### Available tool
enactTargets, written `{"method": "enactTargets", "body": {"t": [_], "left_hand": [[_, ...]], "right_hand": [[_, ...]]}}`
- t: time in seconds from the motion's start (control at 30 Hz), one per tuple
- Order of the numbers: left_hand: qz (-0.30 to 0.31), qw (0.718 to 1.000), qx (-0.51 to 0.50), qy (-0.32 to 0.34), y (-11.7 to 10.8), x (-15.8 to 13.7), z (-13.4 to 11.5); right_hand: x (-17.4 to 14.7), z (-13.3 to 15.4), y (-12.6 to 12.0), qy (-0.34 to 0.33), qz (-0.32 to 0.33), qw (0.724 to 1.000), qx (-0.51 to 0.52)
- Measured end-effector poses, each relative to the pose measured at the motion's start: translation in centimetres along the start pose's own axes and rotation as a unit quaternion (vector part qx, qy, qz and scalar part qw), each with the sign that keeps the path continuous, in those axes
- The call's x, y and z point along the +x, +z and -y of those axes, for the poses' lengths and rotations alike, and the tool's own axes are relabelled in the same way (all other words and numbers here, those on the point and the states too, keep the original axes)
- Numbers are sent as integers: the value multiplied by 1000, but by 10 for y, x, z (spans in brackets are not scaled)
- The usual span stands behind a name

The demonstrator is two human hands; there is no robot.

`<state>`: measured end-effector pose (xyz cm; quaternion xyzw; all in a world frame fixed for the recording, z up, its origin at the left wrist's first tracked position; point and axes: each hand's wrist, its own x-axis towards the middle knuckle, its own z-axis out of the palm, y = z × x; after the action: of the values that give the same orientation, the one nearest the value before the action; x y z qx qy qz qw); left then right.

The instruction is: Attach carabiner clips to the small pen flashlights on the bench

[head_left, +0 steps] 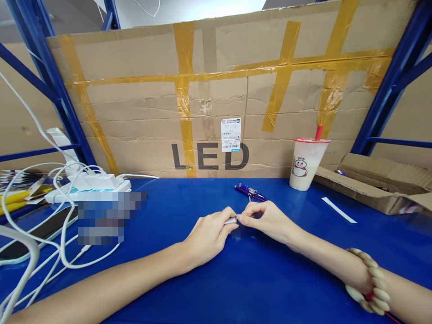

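Observation:
My left hand (211, 234) and my right hand (266, 219) meet over the middle of the blue table (236, 288). Between their fingertips is a small silvery-white piece (231, 220); the left hand's thumb and fingers pinch one end and the right hand's fingertips pinch the other. What the piece is cannot be told. A bead bracelet (369, 281) circles my right wrist. Just beyond the hands lie two purple-blue pens (250, 192).
A taped cardboard sheet marked LED (209, 156) stands along the back. A drink cup with a red straw (305, 163) is at the right, beside an open cardboard box (374, 184) and a white strip (338, 209). A power strip (88, 185) with white cables (64, 252) lies left.

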<state>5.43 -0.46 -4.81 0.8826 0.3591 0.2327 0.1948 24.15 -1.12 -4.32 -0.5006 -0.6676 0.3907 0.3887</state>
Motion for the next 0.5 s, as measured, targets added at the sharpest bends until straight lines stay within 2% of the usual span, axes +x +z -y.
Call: {"method": "enactTargets", "body": {"t": [0.13, 0.27, 0.4, 0.5], "left_hand": [[-5, 1000, 26, 15, 0, 1, 0], [-5, 999, 33, 5, -2, 3, -1], [-19, 999, -23, -17, -2, 7, -1], [-22, 997, -65, -26, -2, 9, 0]], "right_hand": [[-2, 6, 3, 41, -5, 998, 45], [0, 5, 4, 33, -10, 998, 50], [3, 0, 4, -48, -43, 998, -14], [3, -2, 2, -123, -96, 985, -75]]}}
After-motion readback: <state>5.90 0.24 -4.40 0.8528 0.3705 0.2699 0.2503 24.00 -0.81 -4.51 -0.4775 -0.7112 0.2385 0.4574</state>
